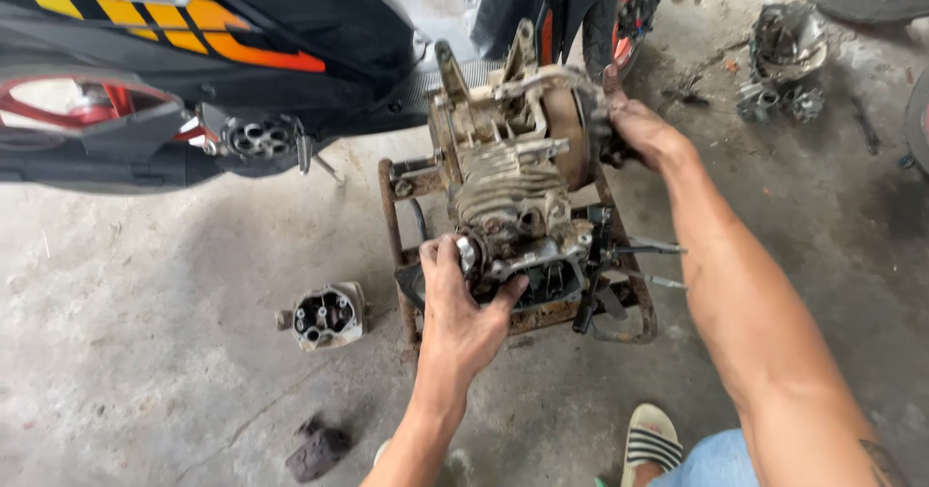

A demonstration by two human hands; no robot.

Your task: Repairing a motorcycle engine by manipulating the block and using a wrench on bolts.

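Grimy engine [513, 167] long axis toward viewer; left hand [463, 313] grips head end, right hand [644, 129] grips crankcase.

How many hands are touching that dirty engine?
2. The left hand grips the engine's near end, low by the rusty stand. The right hand holds its far end, up beside the scooter. No other hands show.

A decal [145, 8] runs along the black scooter panel at upper left: slanted yellow and orange stripes with grey lettering above them. No packages, signs or screens show.
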